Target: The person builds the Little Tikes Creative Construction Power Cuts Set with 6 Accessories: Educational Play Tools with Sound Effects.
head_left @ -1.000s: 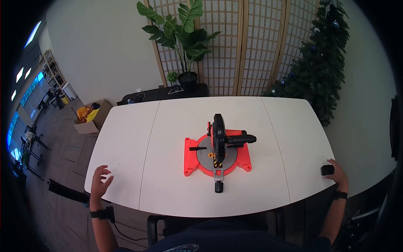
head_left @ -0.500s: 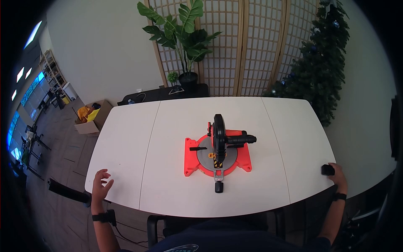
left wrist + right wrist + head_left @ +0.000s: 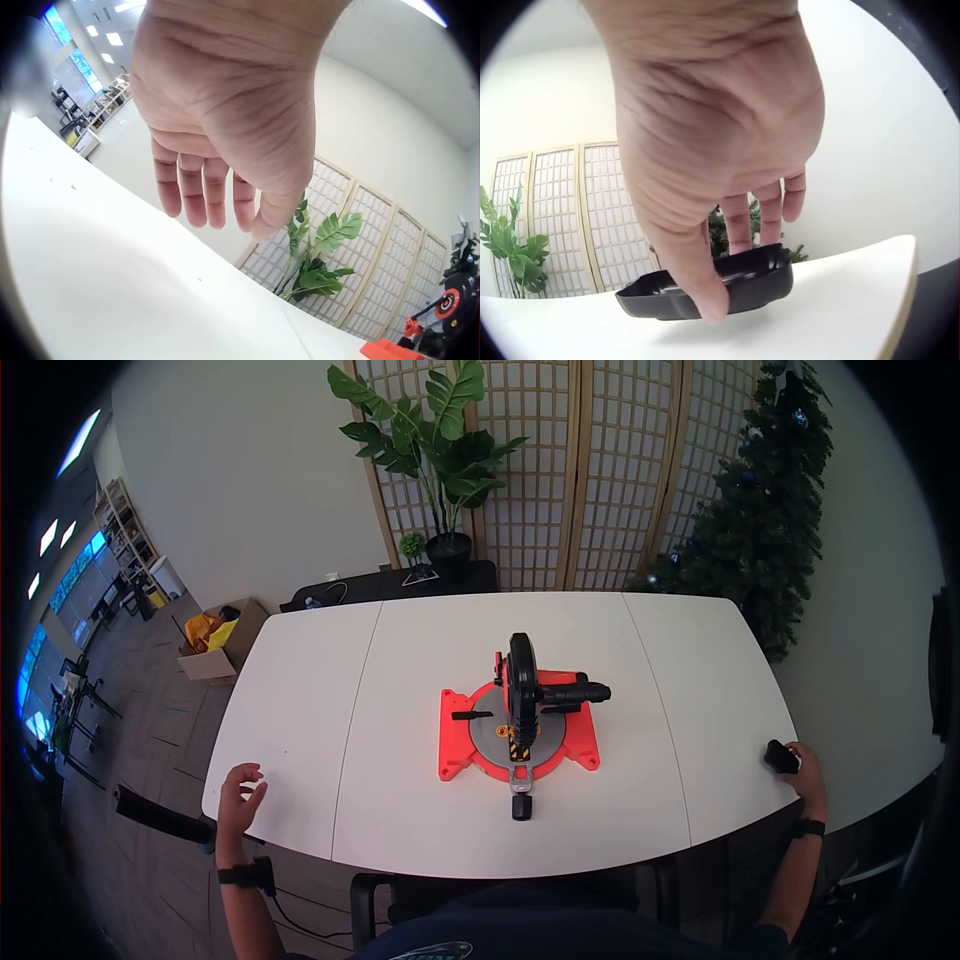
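In the head view a red and black miter saw (image 3: 518, 720) with a grey round base stands on the white table (image 3: 420, 820). At the table's right end, the right hand (image 3: 807, 775) holds a small black part (image 3: 781, 757). The right wrist view shows that hollow black part (image 3: 757, 289) between the right hand's (image 3: 727, 142) thumb in front and fingers behind, tilted over the table top. The left hand (image 3: 238, 800) is over the table's left end with loosely bent fingers; in the left wrist view the left hand (image 3: 225, 127) holds nothing.
A black padded bar (image 3: 160, 813) stands beside the table's left edge. Behind the table are a low black cabinet (image 3: 470, 577), a potted plant (image 3: 448, 470) and a folding screen (image 3: 625, 480). A cardboard box (image 3: 235, 645) sits at the left, and a decorated tree (image 3: 745, 530) stands back right.
The black part has turned in the right hand, which has shifted slightly. The left hand moved down a little and its thumb drew slightly closer to its fingers. The saw has not moved.
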A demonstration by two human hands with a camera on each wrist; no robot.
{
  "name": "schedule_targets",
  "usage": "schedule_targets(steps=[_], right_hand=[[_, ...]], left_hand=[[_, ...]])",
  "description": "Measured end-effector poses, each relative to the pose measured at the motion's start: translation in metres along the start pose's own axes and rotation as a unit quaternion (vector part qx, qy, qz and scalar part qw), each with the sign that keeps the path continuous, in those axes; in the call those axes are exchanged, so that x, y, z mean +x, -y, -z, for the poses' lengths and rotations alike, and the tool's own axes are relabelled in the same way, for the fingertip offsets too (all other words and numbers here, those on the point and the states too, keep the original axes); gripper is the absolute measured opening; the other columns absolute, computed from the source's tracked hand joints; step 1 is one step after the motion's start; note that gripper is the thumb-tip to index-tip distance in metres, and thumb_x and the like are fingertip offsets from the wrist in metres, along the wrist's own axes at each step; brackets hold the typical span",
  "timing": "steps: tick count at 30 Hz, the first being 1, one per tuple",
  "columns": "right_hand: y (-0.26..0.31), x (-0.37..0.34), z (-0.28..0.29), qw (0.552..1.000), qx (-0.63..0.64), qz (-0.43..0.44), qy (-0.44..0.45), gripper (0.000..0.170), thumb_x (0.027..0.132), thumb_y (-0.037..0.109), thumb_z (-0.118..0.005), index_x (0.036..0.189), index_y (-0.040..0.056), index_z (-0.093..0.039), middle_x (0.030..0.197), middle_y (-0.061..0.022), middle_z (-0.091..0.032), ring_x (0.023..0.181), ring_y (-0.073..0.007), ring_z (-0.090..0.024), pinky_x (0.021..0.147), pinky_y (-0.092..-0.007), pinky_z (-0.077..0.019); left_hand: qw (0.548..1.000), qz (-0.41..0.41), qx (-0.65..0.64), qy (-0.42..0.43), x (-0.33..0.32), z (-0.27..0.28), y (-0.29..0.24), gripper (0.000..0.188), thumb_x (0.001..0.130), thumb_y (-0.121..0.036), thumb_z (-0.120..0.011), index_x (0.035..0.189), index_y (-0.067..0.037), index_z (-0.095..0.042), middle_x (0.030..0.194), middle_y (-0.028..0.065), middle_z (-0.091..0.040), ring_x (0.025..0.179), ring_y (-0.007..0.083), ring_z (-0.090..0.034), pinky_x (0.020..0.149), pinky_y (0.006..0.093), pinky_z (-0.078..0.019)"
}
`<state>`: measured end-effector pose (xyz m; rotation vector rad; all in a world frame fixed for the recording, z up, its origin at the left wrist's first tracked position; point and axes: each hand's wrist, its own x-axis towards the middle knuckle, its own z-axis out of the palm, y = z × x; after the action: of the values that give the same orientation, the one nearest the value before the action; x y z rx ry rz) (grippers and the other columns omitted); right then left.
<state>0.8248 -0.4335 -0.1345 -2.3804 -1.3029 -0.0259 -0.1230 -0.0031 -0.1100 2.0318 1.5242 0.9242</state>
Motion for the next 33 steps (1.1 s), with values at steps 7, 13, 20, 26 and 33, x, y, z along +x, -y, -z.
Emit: schedule_targets(steps=[7, 13, 20, 26, 33], right_hand=[[0.083, 0.027, 0.018, 0.994, 0.105, 0.008, -0.019, 0.067, 0.062, 0.001, -0.084, 0.124, 0.008, -0.058, 0.113, -0.0091, -0.057, 0.106, -0.0252, -0.056, 0.091, -0.0385, -0.0502], [0.182, 0.048, 0.043, 0.982, 0.165, 0.094, -0.004, 0.061, 0.07, 0.006, -0.082, 0.126, 0.007, -0.058, 0.113, -0.0082, -0.053, 0.104, -0.0229, -0.056, 0.09, -0.0354, -0.0509], [0.273, 0.066, 0.06, 0.959, 0.247, 0.131, 0.034, 0.057, 0.073, 0.007, -0.079, 0.125, 0.0046, -0.058, 0.111, -0.0076, -0.05, 0.103, -0.0194, -0.059, 0.088, -0.0331, -0.0532], [0.328, 0.077, 0.074, 0.943, 0.232, 0.232, 0.045, 0.058, 0.071, 0.013, -0.082, 0.124, 0.0039, -0.06, 0.113, -0.0079, -0.056, 0.106, -0.0189, -0.059, 0.089, -0.0329, -0.0532], [0.383, 0.079, 0.086, 0.924, 0.262, 0.269, 0.067, 0.059, 0.071, 0.016, -0.084, 0.123, 0.0028, -0.061, 0.114, -0.0089, -0.058, 0.108, -0.0209, -0.059, 0.089, -0.0327, -0.053]], left_hand=[[1.0, 0.003, -0.004, 0.03, 0.02, 0.006, -0.008, 0.018, 0.079, 0.01, -0.045, 0.081, -0.001, -0.058, 0.08, 0.0048, -0.067, 0.076, 0.0116, -0.061, 0.061, 0.024, -0.0428], [0.999, -0.032, -0.002, 0.039, 0.044, 0.005, -0.036, 0.019, 0.078, 0.012, -0.042, 0.071, -0.002, -0.053, 0.062, -0.0003, -0.049, 0.06, 0.0069, -0.043, 0.054, 0.0247, -0.0321], [0.994, -0.103, -0.02, 0.038, 0.064, -0.007, -0.111, 0.016, 0.081, 0.011, -0.045, 0.076, -0.002, -0.052, 0.071, -0.0001, -0.054, 0.067, 0.0073, -0.048, 0.059, 0.0228, -0.0365], [0.978, -0.199, -0.043, 0.048, 0.079, -0.015, -0.15, 0.014, 0.081, 0.01, -0.047, 0.082, -0.003, -0.052, 0.078, 0.0015, -0.056, 0.072, 0.0095, -0.053, 0.066, 0.0224, -0.0421], [0.962, -0.246, -0.084, 0.082, 0.087, -0.026, -0.212, 0.014, 0.082, 0.005, -0.059, 0.088, -0.006, -0.052, 0.091, 0.0039, -0.057, 0.077, 0.0093, -0.054, 0.068, 0.0229, -0.0434]])
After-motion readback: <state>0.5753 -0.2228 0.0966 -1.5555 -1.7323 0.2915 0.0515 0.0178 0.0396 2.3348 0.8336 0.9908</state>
